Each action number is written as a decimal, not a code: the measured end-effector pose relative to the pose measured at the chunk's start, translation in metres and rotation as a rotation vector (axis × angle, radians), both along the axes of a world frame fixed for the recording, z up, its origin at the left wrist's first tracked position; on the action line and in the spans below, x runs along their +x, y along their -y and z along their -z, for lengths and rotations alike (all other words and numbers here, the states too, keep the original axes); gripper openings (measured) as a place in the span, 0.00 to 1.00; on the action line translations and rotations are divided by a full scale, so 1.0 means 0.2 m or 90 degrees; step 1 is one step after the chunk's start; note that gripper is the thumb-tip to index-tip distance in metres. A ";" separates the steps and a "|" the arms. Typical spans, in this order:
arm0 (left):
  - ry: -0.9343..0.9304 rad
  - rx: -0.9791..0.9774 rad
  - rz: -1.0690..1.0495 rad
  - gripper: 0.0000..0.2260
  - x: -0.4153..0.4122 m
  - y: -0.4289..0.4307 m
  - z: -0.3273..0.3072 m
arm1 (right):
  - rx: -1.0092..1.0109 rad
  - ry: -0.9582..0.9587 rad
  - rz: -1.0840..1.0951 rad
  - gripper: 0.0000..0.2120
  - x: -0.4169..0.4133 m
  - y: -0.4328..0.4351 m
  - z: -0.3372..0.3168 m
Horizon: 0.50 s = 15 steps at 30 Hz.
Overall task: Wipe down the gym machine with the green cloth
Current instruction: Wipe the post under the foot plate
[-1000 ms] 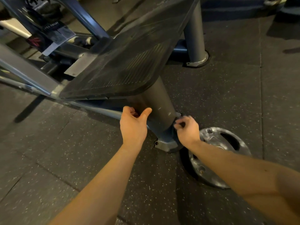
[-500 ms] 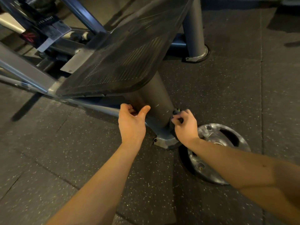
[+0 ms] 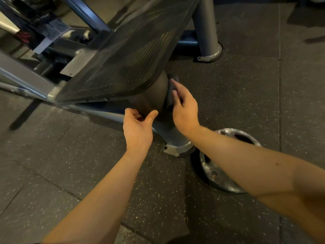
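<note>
Low under the right forearm, a weight plate [image 3: 219, 173] flat on the floor [image 3: 246, 88]. Next, left hand [image 3: 138, 128] loosely curled, thumb out, holding nothing, just beside the post [image 3: 156, 95]. Then right hand [image 3: 185, 111], fingers bent over the cloth [image 3: 170, 95], pressing it against that post's right side, under the footplate [image 3: 123, 59]. Likely soft, light, limp and prone to bunching; best kept folded under the fingers. Farthest, a second post [image 3: 204, 23].

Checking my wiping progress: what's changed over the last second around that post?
The right hand, holding the cloth against the post, slid up from the base flange toward the footplate. The left hand and the weight plate stayed put.
</note>
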<state>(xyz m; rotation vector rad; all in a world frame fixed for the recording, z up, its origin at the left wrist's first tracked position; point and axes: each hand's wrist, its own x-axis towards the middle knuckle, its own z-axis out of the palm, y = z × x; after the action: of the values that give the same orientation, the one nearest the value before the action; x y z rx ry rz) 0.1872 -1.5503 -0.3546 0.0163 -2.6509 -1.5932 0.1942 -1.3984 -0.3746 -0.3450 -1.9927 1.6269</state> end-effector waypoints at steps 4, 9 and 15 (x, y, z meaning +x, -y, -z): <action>-0.001 0.015 -0.007 0.18 -0.01 0.00 0.02 | -0.091 0.195 0.032 0.18 0.06 -0.05 0.31; 0.003 0.017 -0.021 0.19 -0.02 -0.01 0.06 | -0.069 0.470 0.046 0.19 0.22 -0.13 0.61; 0.001 0.025 -0.006 0.18 -0.02 0.00 0.05 | -0.109 0.312 0.070 0.18 0.07 -0.10 0.28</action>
<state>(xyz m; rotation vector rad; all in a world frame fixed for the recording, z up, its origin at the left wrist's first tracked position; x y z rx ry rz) 0.1825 -1.5493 -0.3642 0.0316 -2.6154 -1.6437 0.2085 -1.3792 -0.4310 -0.9827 -2.1258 1.7687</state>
